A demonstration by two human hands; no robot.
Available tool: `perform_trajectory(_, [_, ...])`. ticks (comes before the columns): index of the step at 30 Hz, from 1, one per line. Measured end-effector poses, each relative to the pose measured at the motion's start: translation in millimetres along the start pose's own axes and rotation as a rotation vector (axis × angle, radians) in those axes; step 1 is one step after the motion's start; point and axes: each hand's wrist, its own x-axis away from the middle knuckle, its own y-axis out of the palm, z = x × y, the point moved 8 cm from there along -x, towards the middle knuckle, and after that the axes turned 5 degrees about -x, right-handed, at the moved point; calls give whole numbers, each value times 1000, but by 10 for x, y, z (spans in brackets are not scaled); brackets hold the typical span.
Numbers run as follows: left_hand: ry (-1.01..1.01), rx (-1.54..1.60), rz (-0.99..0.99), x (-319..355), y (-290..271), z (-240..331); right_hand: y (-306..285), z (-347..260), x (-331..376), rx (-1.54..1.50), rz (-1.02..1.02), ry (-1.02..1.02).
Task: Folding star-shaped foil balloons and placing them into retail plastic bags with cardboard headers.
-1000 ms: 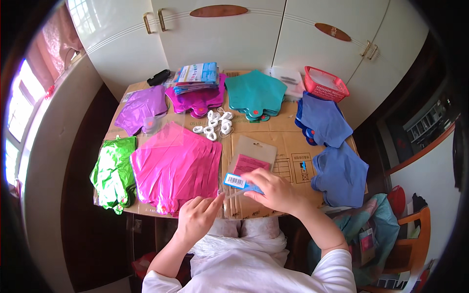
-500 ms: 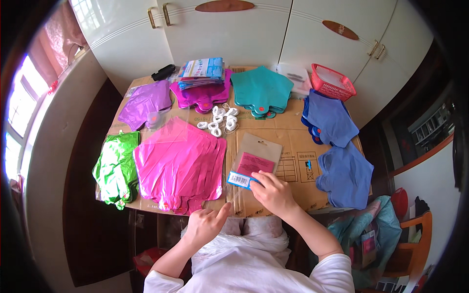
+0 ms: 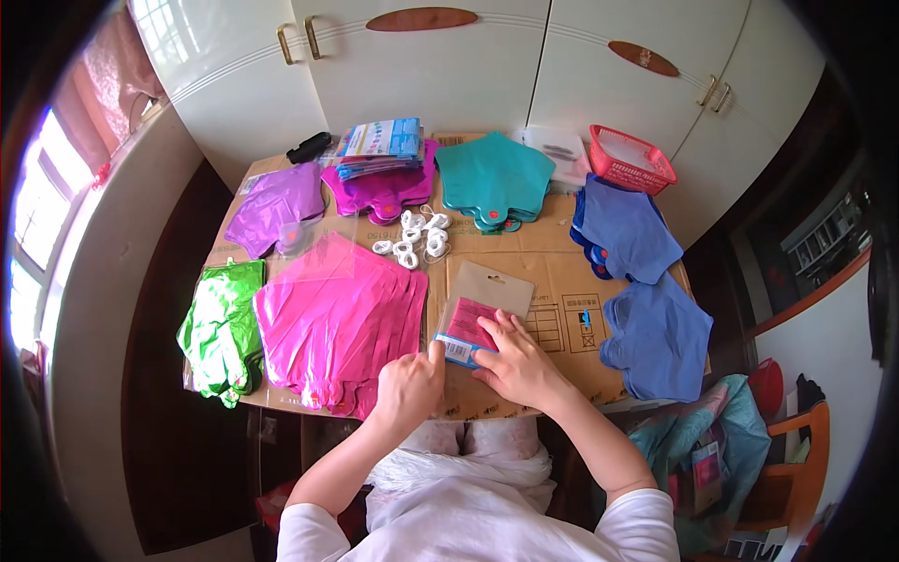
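Observation:
A flat clear packet with a tan backing card, pink contents and a blue barcode strip lies tilted on the cardboard near the table's front. My right hand rests on its right side, fingers apart and pressing it down. My left hand is curled up except for one straight finger, whose tip meets the strip's left end. Nothing shows inside that hand. Beside it spreads a fanned stack of shiny pink foil balloons. White ribbon coils lie in a cluster above the packet.
Around the cardboard lie green balloons, purple ones, teal ones and blue ones. Printed cards sit on magenta balloons. A red basket stands at the back right; a chair is lower right.
My left hand has risen to the packet's lower left corner. My right fingers have gone from gripping the strip to spreading over the packet, which lies slightly lower left in view.

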Motion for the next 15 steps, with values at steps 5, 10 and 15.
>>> perform_trajectory(5, [115,271,-1,165,-217,-93,-18,6,0,-30,29,-8])
perform_trajectory(10, [88,259,-3,46,-138,-128,-7,37,27,-59,47,-24])
perform_trajectory(15, [124,344,81,-117,-136,-120,-15,53,21,-54,8,-30])
